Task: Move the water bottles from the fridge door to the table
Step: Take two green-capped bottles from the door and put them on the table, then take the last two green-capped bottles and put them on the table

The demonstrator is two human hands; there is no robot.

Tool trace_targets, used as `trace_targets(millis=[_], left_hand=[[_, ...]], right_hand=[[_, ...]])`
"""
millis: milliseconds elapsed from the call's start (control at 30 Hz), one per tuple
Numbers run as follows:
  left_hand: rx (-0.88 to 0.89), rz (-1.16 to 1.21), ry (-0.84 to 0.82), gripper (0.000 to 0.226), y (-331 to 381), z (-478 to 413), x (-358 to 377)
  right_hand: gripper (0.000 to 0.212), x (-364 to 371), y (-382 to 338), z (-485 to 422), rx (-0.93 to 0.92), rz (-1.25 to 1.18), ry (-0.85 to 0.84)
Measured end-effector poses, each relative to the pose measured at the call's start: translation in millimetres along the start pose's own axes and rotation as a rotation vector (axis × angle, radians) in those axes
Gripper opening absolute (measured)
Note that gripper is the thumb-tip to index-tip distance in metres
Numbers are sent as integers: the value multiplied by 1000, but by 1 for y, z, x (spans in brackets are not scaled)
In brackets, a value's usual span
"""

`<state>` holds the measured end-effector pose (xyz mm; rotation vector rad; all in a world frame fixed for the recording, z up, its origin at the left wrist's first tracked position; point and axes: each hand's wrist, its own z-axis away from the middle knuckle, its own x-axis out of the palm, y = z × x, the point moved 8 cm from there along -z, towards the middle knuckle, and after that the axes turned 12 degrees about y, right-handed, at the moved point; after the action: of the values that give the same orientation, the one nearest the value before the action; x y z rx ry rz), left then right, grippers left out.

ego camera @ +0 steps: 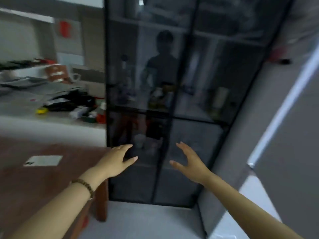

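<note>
While both arms reach forward, the left hand and right hand hover in front of the fridge, fingers spread and empty. The palms face each other across the vertical seam between the lower doors. Whether either hand touches the door glass cannot be told. A beaded bracelet sits on the left wrist.

The fridge is a tall, dark, glossy unit with four door panels, all closed. Its front reflects the person and the room. No bottles are visible; the doors hide the interior, so their position cannot be told.

To the left of the fridge stands a reddish-brown surface, its corner just beside the fridge's lower left edge. A white sheet lies flat on it. Behind it, a pale counter carries blurred clutter, including a yellow item and a red item near the fridge side. A red shape hangs on the wall above.

To the right, a grey wall adjoins the fridge. The floor below is pale grey. The picture is motion-blurred throughout.
</note>
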<state>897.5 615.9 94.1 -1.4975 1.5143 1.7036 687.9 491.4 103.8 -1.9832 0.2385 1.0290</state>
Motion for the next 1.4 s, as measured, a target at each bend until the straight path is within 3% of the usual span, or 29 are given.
trace_targets(millis=[233,300,467,633,833,1133,1400], left_hand=[[461,134,-128,70,276,45,54],[578,170,-154,69,347,74,64],[807,203,-181,67,495,160,87],[944,131,-218,68,613,241,135],[948,-74,-319,70,706,293,201],[964,-235,-321,73,832,259,270],[1021,-81,-278,70,971,161,312]], right_hand=[[86,-215,58,162,168,197,335],[80,-258,71,209,201,218,409],[72,-353,114,327,332,306,478],[73,-448,181,460,542,386,526],[74,-534,250,578,747,454,529],[70,-611,367,582,874,489,326],[61,-708,453,493,798,476,465]])
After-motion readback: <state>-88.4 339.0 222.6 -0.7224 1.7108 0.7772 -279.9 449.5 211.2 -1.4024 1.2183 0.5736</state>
